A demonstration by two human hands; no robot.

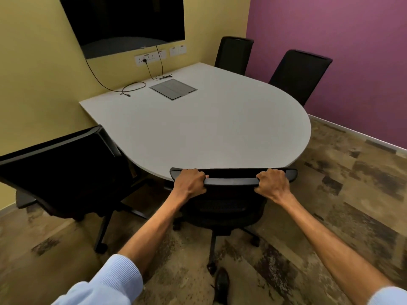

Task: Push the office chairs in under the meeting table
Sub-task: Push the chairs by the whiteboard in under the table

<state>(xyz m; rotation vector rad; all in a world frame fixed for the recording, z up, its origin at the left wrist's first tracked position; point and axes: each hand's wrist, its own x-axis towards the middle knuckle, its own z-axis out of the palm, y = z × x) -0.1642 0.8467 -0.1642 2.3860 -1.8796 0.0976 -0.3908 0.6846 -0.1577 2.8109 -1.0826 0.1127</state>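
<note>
A black mesh office chair [229,208] stands right in front of me at the rounded near end of the pale grey meeting table [220,128]. Its top rail touches or overlaps the table's edge. My left hand [191,180] grips the left part of that rail and my right hand [272,182] grips the right part. A second black chair [66,172] stands at the table's left side, turned at an angle, its seat partly outside the table. Two more black chairs [234,55] [299,74] stand along the far right side, close against the table.
A dark wall screen [123,23] hangs above the table's far end, with sockets [149,58] and loose cables [134,86] below it. A metal cable hatch [173,89] sits in the tabletop. My black shoe [221,285] is behind the chair base. Patterned carpet [352,194] lies to the right.
</note>
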